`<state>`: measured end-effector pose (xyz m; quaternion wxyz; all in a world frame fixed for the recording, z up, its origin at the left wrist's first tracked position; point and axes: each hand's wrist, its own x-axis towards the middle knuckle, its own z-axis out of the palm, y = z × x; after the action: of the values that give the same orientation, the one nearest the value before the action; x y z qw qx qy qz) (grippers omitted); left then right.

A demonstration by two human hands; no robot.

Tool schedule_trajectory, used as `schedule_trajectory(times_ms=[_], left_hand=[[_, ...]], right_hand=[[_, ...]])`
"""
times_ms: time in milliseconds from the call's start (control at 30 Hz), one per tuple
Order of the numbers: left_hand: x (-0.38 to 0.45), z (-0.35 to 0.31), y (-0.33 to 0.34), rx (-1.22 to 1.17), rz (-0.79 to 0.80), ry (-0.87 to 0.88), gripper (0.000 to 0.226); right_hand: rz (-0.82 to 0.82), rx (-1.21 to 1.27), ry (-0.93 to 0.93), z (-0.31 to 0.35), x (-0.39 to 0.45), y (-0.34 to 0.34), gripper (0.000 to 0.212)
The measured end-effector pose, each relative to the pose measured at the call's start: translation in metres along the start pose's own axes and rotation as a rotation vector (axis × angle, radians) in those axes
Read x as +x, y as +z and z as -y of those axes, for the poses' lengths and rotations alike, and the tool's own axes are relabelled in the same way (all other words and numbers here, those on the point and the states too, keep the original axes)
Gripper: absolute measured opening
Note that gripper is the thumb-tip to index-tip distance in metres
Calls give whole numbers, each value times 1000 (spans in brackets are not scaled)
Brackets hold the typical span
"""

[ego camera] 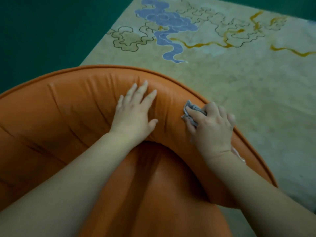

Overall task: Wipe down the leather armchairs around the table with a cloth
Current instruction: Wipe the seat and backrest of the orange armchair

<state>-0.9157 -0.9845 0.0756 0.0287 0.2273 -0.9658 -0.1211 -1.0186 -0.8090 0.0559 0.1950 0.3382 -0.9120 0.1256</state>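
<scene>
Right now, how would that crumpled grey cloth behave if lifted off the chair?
Crumpled grey cloth, bunched under the right hand on the orange leather armchair: probably floppy, given its folds. Likely light, since it wads small. It may slide easily on the smooth-looking leather.

Glossy creased leather armchair (71, 106), crumpled cloth (191, 110)

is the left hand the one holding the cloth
No, the grey cloth is bunched under the right hand, while the left hand rests flat and bare on the orange armchair.
</scene>
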Motion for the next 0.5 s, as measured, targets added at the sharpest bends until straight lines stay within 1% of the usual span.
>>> schedule_trajectory(times_ms=[67, 167, 233, 367, 500], left_hand=[[-4, -17, 5, -16, 60, 42, 84], [-10, -30, 11, -54, 95, -2, 88], [-13, -33, 15, -72, 95, -24, 89], [-18, -32, 18, -42, 137, -28, 92], [-19, -34, 17, -35, 140, -34, 90]], right_hand=[[15, 6, 14, -10, -13, -9, 20], [-7, 105, 46, -9, -9, -20, 19], [-32, 145, 10, 0, 9, -19, 20], [45, 53, -78, 7, 29, 3, 23], [55, 22, -30, -15, -1, -5, 21]])
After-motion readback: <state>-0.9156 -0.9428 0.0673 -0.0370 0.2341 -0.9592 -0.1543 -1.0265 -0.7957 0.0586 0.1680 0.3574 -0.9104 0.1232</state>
